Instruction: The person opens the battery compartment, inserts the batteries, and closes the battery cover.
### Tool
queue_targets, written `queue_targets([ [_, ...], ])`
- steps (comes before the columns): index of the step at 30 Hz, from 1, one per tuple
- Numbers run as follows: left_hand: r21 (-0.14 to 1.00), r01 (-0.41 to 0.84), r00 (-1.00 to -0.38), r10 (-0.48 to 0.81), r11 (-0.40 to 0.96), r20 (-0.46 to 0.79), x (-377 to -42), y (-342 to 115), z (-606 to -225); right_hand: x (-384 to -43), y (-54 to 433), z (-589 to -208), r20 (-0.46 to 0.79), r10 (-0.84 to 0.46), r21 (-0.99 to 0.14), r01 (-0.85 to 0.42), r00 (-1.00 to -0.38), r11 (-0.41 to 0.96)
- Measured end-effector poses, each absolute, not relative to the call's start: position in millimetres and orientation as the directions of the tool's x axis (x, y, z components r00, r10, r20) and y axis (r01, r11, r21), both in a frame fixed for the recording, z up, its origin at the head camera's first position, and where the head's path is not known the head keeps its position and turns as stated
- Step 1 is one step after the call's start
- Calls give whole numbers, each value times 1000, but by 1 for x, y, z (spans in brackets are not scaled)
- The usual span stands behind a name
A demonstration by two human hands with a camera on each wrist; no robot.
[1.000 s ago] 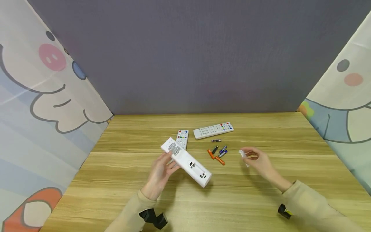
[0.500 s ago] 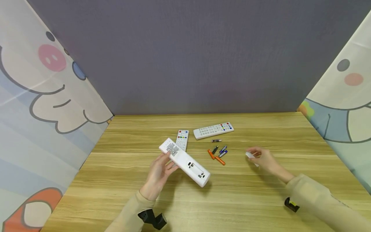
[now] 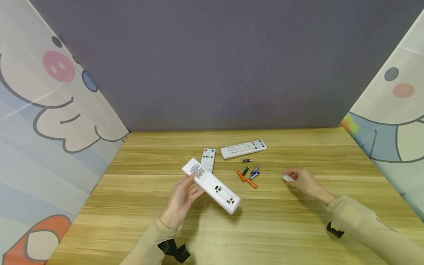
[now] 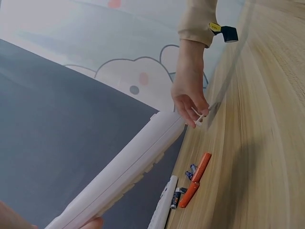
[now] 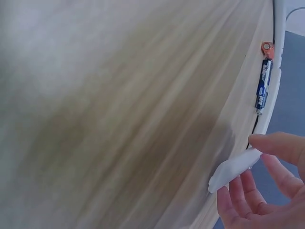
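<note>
A white remote control (image 3: 210,185) is gripped at one end by my left hand (image 3: 180,200), its back facing up. Its battery compartment (image 3: 225,194) is uncovered, with the metal contacts showing. The left wrist view catches the same remote (image 4: 126,164) edge-on, raised over the table. Off to the right, my right hand (image 3: 305,184) pinches a small white battery cover (image 5: 233,169) between thumb and fingers, low over the tabletop. Several batteries lie between the hands, among them orange ones (image 3: 251,183) and a blue and silver one (image 3: 254,176).
Behind the held remote, a smaller white remote (image 3: 208,157) lies buttons up, partly covered in the head view. A longer white remote (image 3: 244,149) rests farther back. One dark battery (image 3: 247,160) lies just in front of it. A grey panel (image 3: 232,73) rises behind the wooden table (image 3: 265,228).
My right hand has moved right and down toward the tabletop with the battery cover. The left hand and its remote have shifted slightly left, then held still.
</note>
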State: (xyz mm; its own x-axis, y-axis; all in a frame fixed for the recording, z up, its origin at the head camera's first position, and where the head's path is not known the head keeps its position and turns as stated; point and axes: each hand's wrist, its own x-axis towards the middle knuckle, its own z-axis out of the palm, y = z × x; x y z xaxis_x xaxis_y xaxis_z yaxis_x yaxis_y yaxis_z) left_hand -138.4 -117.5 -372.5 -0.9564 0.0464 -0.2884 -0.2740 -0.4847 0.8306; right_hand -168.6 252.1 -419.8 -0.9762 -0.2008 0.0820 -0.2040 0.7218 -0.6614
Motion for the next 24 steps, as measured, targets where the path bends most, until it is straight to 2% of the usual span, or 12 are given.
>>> queue_targets([
  [24, 817, -285, -952, 47, -502, -303, -138, -116, -372, -172, 251, -424, 84, -240, -632, -238, -967, 738],
])
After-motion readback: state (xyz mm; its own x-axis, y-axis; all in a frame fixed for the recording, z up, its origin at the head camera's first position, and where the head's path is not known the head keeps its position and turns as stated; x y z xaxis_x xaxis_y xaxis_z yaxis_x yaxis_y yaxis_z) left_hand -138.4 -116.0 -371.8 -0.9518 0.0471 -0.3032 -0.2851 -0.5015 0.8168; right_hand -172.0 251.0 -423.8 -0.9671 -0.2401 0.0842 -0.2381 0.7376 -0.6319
